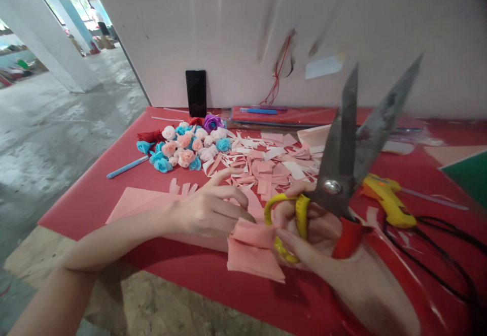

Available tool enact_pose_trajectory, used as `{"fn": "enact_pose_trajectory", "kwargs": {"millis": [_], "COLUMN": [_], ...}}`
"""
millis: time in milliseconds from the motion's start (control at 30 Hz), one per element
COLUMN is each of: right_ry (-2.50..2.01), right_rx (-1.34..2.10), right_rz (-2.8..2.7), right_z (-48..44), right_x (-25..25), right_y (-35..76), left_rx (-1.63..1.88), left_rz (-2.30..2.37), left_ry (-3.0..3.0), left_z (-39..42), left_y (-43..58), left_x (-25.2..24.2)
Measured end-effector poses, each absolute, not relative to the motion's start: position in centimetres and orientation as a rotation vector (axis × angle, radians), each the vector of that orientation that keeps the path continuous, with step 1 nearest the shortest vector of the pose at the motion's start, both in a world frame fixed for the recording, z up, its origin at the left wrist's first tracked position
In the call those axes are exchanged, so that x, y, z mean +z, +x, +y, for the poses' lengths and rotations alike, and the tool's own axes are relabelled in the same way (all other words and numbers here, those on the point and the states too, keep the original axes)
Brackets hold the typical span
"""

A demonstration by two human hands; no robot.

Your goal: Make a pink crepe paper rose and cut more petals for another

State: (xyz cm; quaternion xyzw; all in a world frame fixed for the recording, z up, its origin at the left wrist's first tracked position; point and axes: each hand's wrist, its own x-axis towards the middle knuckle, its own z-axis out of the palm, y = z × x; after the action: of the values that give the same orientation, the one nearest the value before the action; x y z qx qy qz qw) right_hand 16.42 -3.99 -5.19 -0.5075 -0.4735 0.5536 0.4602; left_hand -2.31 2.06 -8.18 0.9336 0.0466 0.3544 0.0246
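My right hand (323, 239) grips scissors (338, 173) with yellow-wrapped and red handles; their blades stand apart, pointing up and away. Between its thumb and fingers it also pinches a folded piece of pink crepe paper (254, 257). Just left of that piece is my left hand (213, 209), palm down, with its index finger stretched toward the paper scraps and the other fingers bent. Its fingertips are partly hidden, and I cannot tell whether they touch the folded piece. Under the left wrist lies a larger pink sheet (140, 204).
Pink and white scraps (266, 168) cover the table's middle. Paper roses (186, 145) are heaped to their left, with a blue pen (127, 167) beside them. A phone (196, 92) leans on the white panel. A yellow glue gun (391, 201) with a black cord lies right.
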Motion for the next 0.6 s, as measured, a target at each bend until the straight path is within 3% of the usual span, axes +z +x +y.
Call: {"fn": "enact_pose_trajectory", "kwargs": {"millis": [267,600], "right_ry": [-1.301,-1.222], "right_rx": [1.319,1.154], "right_rz": [-1.265,-1.318], "right_z": [-3.4,-4.8], "right_x": [-6.4,-5.7], "right_y": [17.0,16.5], "left_rx": [1.119,1.225], "left_rz": [0.382,0.228], "left_ry": [2.805,2.698], "left_z": [1.1,2.2], "left_y": [-1.7,-1.7], "left_x": [-7.7,-8.4]}}
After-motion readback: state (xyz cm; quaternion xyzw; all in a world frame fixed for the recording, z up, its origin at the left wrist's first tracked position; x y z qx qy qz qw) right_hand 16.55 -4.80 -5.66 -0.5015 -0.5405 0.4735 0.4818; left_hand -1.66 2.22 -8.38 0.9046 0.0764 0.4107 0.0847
